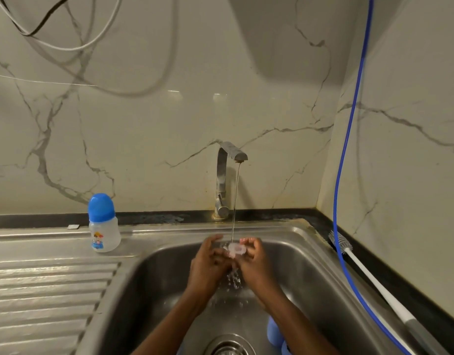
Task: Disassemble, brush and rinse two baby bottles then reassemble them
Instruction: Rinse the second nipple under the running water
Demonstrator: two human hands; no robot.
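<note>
Left hand (210,256) and right hand (255,254) are both pinching a clear teat (236,249) under the tap (227,172)'s thin stream, above the sink basin (156,278) near its far edge.

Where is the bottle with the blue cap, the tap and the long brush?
baby bottle (104,226): head view, clear body just under the blue cap.
tap (221,175): head view, upright metal stem.
bottle brush (374,279): head view, white handle.

We are seeing dim, warm light; glare spots are shining on the wall (195,96) at twelve o'clock; edges are bowing.
</note>
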